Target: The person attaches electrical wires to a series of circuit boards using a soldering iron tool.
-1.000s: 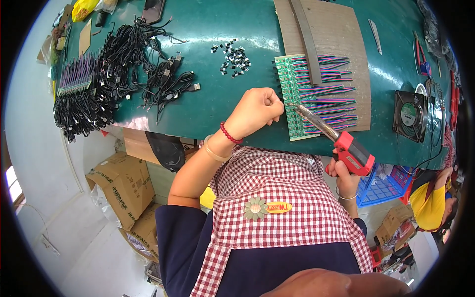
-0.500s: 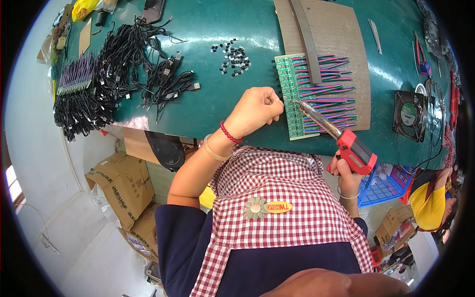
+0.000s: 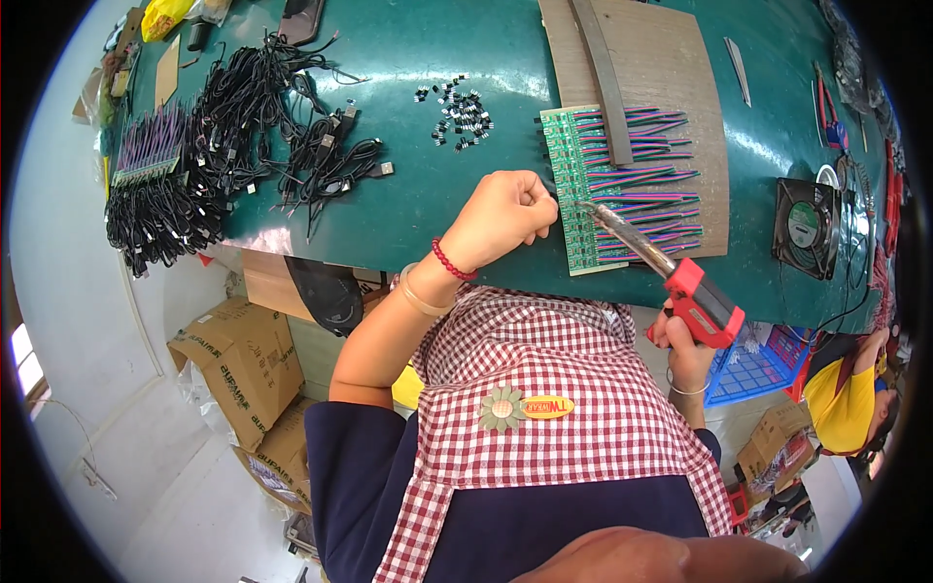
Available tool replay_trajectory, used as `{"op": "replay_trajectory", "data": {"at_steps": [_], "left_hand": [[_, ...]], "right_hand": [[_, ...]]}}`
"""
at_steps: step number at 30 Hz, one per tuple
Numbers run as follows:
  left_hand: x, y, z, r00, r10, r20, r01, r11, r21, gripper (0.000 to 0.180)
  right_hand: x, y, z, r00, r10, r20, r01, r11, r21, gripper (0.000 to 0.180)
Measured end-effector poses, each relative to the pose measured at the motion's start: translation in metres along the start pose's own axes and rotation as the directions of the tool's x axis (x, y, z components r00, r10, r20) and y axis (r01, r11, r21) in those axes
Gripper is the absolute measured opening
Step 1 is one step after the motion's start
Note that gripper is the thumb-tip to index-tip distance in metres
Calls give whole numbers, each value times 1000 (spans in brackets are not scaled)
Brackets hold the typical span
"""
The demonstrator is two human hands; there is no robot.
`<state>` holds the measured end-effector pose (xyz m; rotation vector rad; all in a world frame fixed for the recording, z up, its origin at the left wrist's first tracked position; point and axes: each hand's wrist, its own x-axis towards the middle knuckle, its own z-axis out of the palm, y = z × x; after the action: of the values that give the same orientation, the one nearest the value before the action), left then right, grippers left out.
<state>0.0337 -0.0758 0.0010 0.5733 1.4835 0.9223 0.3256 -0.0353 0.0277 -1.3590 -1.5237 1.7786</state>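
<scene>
My right hand is wrapped round the handle of a red and black soldering gun. Its metal barrel slants up to the left, and the tip is over the panel of green circuit boards. Rows of thin multicoloured wires stick out from the panel's right side. Beside the panel's left edge, my left hand is closed in a pinch; whatever is between its fingertips is hidden. A grey metal bar lies across the upper wires. Panel and wires rest on a brown board.
Small black-and-white connectors lie in a loose pile beyond my left hand. Black USB cables are heaped at the left. A black fan and red-handled pliers sit at the right. A blue basket stands below the table edge.
The soldering gun and my right hand have shifted slightly right, and the tip has moved a little away from the panel's left edge. My left hand stays in place.
</scene>
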Motion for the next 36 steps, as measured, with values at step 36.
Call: {"op": "replay_trajectory", "data": {"at_steps": [36], "left_hand": [[20,27,-100,695,565,-445,-92,684,724,15]], "right_hand": [[51,-36,-187,495,-261,-828,528,848,48,22]]}}
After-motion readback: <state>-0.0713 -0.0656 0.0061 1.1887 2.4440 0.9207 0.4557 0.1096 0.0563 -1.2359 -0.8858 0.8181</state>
